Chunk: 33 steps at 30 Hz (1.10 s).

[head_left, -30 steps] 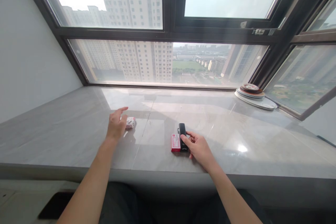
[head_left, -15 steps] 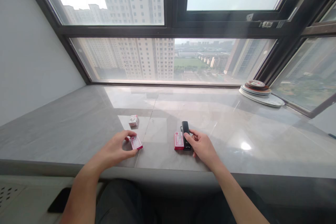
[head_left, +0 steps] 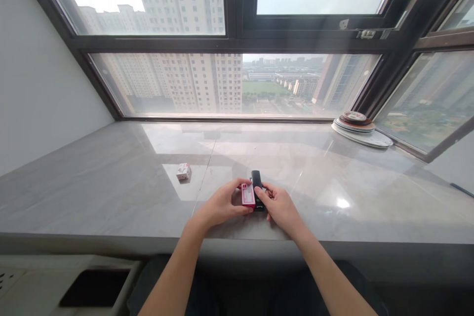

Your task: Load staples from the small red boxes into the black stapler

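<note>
In the head view, my left hand [head_left: 224, 201] is closed on a small red-and-white box [head_left: 248, 195], thumb at its near end and fingers at its far end. The box lies against the left side of a black stapler [head_left: 256, 177]. My right hand [head_left: 278, 205] grips the stapler from the right, with its thumb on top. A second red-and-white box, seen earlier beside the stapler, does not show separately now; I cannot tell whether it is under the held one. Farther left on the counter stands a small white box with red marks [head_left: 183, 171].
The grey tiled counter [head_left: 111, 192] runs below a dark-framed window [head_left: 207, 43]. A stack of plates [head_left: 365, 137] stands in the back right corner. The counter's front edge lies just before my forearms, above my legs.
My left hand has moved right with its red-and-white box, from the open counter to the stapler's left side. My right hand keeps its grip on the stapler. The view has shifted slightly.
</note>
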Available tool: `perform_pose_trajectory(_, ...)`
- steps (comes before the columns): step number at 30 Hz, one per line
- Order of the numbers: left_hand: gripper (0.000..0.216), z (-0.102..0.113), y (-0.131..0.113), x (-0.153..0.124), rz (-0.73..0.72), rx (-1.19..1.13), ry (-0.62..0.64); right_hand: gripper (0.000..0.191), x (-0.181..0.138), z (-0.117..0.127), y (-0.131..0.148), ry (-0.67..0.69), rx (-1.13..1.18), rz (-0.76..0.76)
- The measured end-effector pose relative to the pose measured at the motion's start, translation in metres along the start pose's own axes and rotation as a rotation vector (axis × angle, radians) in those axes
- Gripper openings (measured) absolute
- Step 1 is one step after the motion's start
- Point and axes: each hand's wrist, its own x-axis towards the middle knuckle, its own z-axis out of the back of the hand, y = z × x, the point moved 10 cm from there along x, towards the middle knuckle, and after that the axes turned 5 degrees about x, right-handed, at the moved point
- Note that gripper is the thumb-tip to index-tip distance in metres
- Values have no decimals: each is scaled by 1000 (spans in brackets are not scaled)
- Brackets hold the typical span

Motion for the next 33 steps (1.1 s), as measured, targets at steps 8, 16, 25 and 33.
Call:
perform_pose_trajectory(8,50,86,41,-21,157,242,-353,85,-21,17,-11,-32,144,-136)
perform_pose_trajectory(16,42,191,138,-36,703,625,-463,103,-23,3,0,110,-114,-91)
perform_pose_trajectory(25,41,40,73,39,351,601,-223,50,-16,-12,29,170,-308,11)
perform_pose_trajectory(33,39,3,48,35,263,636,-177,41,-13,-20,35,212,-298,85)
